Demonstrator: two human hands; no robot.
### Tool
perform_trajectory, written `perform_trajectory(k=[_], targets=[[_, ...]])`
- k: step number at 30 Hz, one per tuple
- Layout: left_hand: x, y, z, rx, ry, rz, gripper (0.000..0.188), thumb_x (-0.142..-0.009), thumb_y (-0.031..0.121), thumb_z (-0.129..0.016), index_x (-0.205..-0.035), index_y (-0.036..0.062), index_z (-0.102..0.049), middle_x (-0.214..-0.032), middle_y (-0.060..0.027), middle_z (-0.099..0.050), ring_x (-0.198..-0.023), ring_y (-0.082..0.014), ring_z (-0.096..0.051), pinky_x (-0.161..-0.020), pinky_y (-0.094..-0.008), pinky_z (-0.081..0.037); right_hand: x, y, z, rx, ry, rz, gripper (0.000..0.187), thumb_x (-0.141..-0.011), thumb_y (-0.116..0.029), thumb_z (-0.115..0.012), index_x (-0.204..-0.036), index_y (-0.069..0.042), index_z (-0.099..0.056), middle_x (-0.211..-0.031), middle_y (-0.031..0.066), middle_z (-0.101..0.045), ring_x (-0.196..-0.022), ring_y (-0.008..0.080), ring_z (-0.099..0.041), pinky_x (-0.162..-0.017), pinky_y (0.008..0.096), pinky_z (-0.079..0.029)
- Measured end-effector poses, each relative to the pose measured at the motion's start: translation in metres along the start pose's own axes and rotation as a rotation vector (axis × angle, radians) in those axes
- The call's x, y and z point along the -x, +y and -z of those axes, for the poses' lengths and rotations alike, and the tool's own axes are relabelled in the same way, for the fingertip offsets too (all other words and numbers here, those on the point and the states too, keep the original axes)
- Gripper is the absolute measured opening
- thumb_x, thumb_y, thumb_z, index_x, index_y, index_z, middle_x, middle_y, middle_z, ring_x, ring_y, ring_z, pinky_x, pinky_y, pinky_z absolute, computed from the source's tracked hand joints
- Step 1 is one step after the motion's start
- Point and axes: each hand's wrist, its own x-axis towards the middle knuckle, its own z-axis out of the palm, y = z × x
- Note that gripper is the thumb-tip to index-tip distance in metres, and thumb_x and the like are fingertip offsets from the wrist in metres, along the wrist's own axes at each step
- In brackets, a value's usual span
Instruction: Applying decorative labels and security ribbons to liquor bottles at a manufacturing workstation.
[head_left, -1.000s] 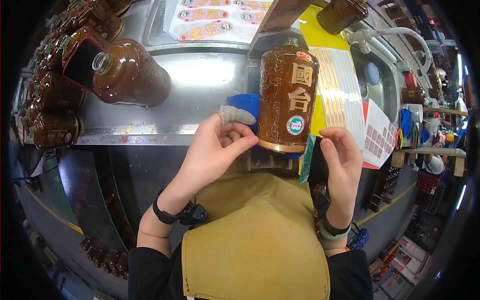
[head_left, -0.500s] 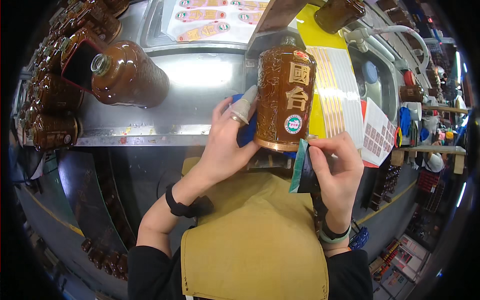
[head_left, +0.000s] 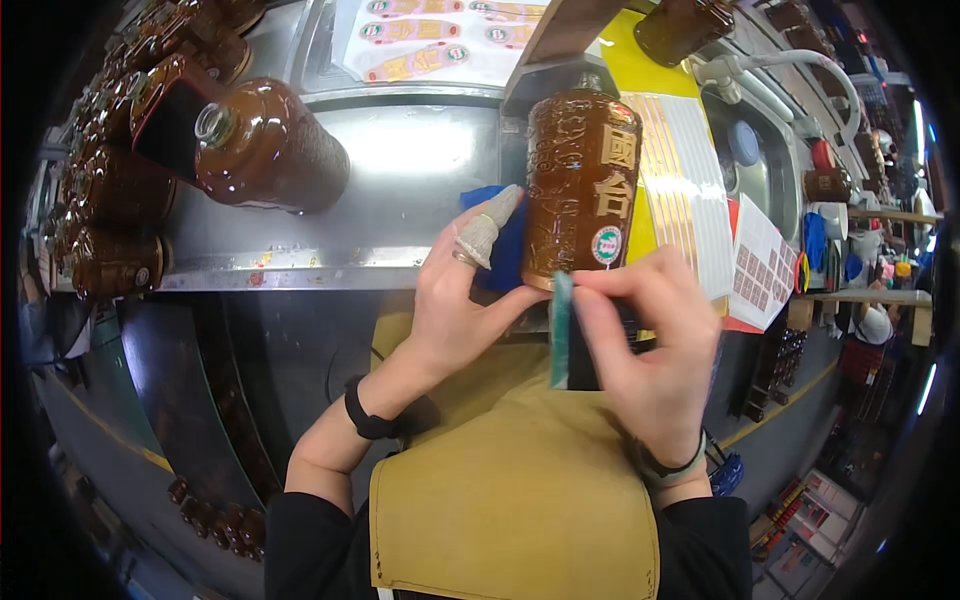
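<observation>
A glossy brown ceramic bottle (head_left: 570, 190) with raised gold characters and a small round green-and-white label lies tilted before me, its base towards me. A blue cloth (head_left: 497, 262) sits at its left. My left hand (head_left: 455, 295) is open on that side, its thumb at the base rim and its index finger, in a pale ribbed fingertip cover, stretched just off the bottle. My right hand (head_left: 655, 345) pinches a flat black piece with a green edge (head_left: 561, 335), perhaps a scraper; its upper corner meets the copper-coloured band (head_left: 540, 281) round the base.
Another brown bottle (head_left: 272, 145) stands on the metal bench (head_left: 400, 220), with several more crowded far left. Sticker sheets (head_left: 420, 40) lie at the back. Right of my bottle are gold strips (head_left: 665, 180) on a yellow board (head_left: 640, 50), then a sink (head_left: 765, 170) and a printed sheet (head_left: 757, 270).
The bottle has turned, so its characters and round label now sit further right. My right hand has brought the green-edged piece leftwards along the base, close to my left thumb.
</observation>
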Motion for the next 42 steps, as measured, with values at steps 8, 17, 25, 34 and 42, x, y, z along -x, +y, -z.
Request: perform_trajectory(k=[8, 17, 25, 34, 42], targets=[[0.003, 0.0, -0.005, 0.253, 0.018, 0.062, 0.08, -0.072, 0.012, -0.092, -0.142, -0.0044, -0.056, -0.138, -0.0198, -0.064, -0.119, -0.0267, -0.067, -0.099, -0.0392, -0.055, 0.013, 0.039, 0.022, -0.231, 0.145, -0.134, 0.008, -0.097, 0.001, -0.065, -0.101, 0.004, -0.07, -0.099, 0.0067, -0.063, -0.09, 0.0131, -0.059, -0.079, 0.0244, -0.044], [0.015, 0.009, -0.022, -0.225, 0.148, -0.416, 0.032, -0.073, 0.003, -0.074, -0.104, 0.0075, -0.082, -0.128, -0.0213, -0.067, -0.117, -0.0387, -0.065, -0.09, -0.0427, -0.061, 0.016, 0.048, 0.009, -0.314, 0.129, -0.162, 0.008, -0.1, -0.004, -0.063, -0.102, 0.003, -0.068, -0.099, 0.0037, -0.058, -0.089, 0.0106, -0.052, -0.08, 0.023, -0.039], [0.022, 0.001, -0.028, -0.116, 0.237, -0.333, 0.034, -0.075, -0.013, -0.07, -0.108, -0.0037, -0.076, -0.122, -0.024, -0.071, -0.111, -0.0405, -0.07, -0.088, -0.0427, -0.063, 0.019, 0.055, 0.009, -0.308, 0.154, -0.149, 0.009, -0.101, -0.004, -0.063, -0.102, 0.003, -0.067, -0.1, 0.0042, -0.058, -0.09, 0.0112, -0.052, -0.083, 0.0234, -0.039], [0.025, -0.005, -0.034, -0.109, 0.338, -0.313, 0.039, -0.07, -0.014, -0.077, -0.109, -0.0084, -0.073, -0.118, -0.025, -0.072, -0.106, -0.0386, -0.073, -0.089, -0.0412, -0.06, 0.025, 0.061, 0.013, -0.364, 0.192, -0.189, 0.01, -0.102, -0.005, -0.062, -0.103, 0.004, -0.065, -0.101, 0.0039, -0.058, -0.093, 0.0111, -0.052, -0.086, 0.0234, -0.039], [0.028, 0.002, -0.036, -0.123, 0.37, -0.202, 0.041, -0.071, -0.011, -0.081, -0.111, -0.0109, -0.072, -0.118, -0.0247, -0.073, -0.107, -0.0373, -0.073, -0.091, -0.0406, -0.058, 0.026, 0.068, 0.011, -0.411, 0.219, -0.207, 0.012, -0.104, -0.008, -0.06, -0.103, 0.004, -0.065, -0.103, 0.0038, -0.058, -0.096, 0.0107, -0.053, -0.088, 0.0231, -0.039]])
